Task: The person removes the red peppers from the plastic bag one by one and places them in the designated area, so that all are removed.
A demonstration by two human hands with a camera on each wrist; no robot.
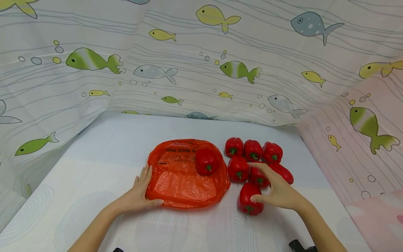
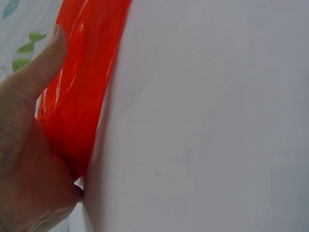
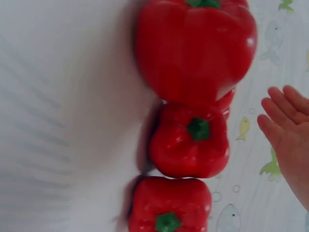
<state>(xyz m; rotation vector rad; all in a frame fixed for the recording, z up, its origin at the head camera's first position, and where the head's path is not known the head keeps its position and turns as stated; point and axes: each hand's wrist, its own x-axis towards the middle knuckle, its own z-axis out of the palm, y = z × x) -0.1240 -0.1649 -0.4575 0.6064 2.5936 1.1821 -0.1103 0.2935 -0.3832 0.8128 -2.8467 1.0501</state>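
Observation:
A red plastic bag (image 1: 176, 187) lies spread with a raised rim, and one red bell pepper (image 1: 206, 161) sits inside it toward the right. My left hand (image 1: 138, 196) rests against the bag's left rim, fingers outside it and thumb along the front edge. To the bag's right stand several more red peppers with green stems. Over them my right hand (image 1: 277, 189) is spread, its thumb at the nearest pepper (image 1: 247, 201) and its fingers above the ones behind. In the right wrist view its fingers (image 3: 280, 108) look straight, beside a large pepper (image 3: 198, 58).
A pale patterned cloth (image 1: 104, 168) covers the table. Fish-printed sheets (image 1: 189, 56) hang behind it and on both sides. A longer red pepper (image 1: 283, 173) lies by the right hand, and three peppers (image 1: 253, 150) line the back of the group.

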